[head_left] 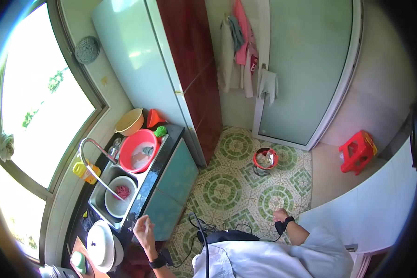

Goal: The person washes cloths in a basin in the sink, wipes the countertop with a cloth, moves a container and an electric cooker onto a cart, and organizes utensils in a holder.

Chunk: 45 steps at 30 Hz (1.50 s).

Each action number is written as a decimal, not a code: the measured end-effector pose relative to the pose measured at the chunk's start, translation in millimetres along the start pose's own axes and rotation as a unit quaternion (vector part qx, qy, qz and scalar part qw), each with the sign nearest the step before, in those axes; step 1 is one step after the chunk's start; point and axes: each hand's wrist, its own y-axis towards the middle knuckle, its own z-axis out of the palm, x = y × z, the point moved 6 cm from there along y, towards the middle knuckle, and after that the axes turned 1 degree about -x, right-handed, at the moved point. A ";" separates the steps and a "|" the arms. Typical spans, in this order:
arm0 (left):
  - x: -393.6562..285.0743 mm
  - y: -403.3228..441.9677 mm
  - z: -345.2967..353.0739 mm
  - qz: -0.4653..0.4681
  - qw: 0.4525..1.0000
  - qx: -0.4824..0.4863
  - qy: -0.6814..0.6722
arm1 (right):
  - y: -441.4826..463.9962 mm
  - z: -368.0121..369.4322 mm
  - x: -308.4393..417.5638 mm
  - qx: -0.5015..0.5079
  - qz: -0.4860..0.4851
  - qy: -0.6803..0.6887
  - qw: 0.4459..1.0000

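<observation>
Holds left hand [144, 231] part-curled at counter edge [146, 195]; cannot tell if pinching anything. Holds right hand [280, 216] loosely bent, well apart, above tiles [220, 190]; likewise cannot tell. Ahead-left of left hand, see bowl [119, 212] with pink bundle [122, 192] in sink [99, 203]; left, lidded pot [102, 250]. Farther ahead: red basin [129, 144]. Ahead of right hand: see bucket [274, 164].

The floor [222, 187] is patterned with green rings; the table [173, 135] is topped in black; the basin [130, 140] near its far edge is coloured red.
</observation>
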 end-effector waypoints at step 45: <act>245.1 196.5 -120.8 -0.328 0.711 -0.272 -0.560 | -196.5 353.7 652.3 0.530 -0.262 -0.152 0.792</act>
